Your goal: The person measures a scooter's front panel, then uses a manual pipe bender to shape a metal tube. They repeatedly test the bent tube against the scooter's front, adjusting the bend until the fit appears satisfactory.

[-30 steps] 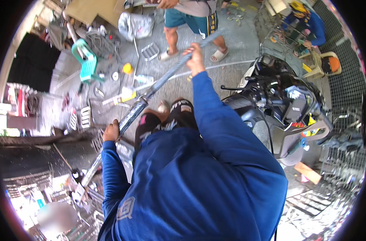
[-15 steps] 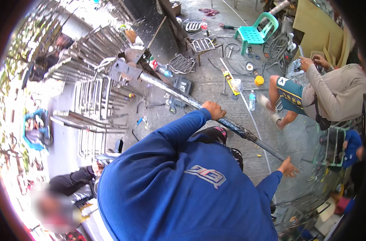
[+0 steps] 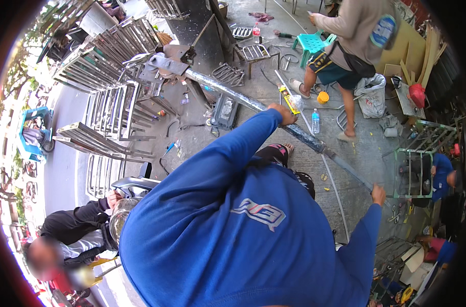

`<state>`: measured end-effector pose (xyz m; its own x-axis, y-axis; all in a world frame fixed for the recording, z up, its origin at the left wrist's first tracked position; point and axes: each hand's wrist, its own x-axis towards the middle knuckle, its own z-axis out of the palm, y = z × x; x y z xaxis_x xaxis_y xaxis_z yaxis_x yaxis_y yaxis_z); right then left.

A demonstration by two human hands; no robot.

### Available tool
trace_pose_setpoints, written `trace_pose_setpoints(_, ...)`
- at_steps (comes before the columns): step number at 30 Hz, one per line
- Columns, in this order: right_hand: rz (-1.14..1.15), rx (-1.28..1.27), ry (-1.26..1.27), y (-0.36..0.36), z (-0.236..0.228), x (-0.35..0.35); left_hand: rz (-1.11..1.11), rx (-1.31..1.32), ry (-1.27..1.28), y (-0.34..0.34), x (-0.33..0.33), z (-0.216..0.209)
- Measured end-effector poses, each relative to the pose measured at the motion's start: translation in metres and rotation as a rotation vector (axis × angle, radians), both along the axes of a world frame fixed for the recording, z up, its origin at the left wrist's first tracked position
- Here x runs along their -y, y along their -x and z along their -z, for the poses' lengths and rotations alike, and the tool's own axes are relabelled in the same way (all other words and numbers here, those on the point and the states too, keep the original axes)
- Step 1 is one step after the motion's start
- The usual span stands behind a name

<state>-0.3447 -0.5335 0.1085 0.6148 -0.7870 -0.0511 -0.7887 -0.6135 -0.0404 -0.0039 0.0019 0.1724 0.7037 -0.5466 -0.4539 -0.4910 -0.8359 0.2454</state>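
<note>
A long, worn metal pipe point(image 3: 228, 90) slants across the view, its grey paint chipped. Its far left end meets a metal bracket point(image 3: 167, 64) on top of a dark stand. My left hand point(image 3: 283, 113) is wrapped round the pipe near its middle. At the near right end, my right hand point(image 3: 378, 194) is closed on the thinner section point(image 3: 350, 171). Both of my arms are in blue sleeves.
Metal frames point(image 3: 115, 107) are stacked at the left. A person in a tan top point(image 3: 353, 25) stands by the green chair point(image 3: 309, 43). A water bottle point(image 3: 316, 122), a yellow tub point(image 3: 322, 97) and a grey tool case point(image 3: 225, 112) are on the floor. Another person sits at lower left.
My right hand and the pipe's near end have swung slightly right and up. The person in the tan top has walked from the right edge toward the green chair.
</note>
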Motion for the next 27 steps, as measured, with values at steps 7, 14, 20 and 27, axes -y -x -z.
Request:
trace_pose_setpoints(7, -0.049, -0.071, -0.024, 0.045, 0.011, -0.004, -0.008, -0.043, 0.027, 0.024, -0.016, -0.002)
trace_pose_setpoints(14, 0.003, -0.224, -0.333, 0.114, 0.014, -0.015, 0.282, 0.006, -0.025, 0.052, -0.040, 0.006)
trace_pose_setpoints(20, -0.225, -0.355, -0.247, 0.041, 0.038, 0.041, 0.085, -0.001, -0.006, 0.026, -0.019, -0.010)
trace_pose_setpoints(27, -0.534, -0.119, -0.618, -0.042, 0.027, -0.058, 0.591, 0.110, -0.254, -0.016, -0.010, 0.036)
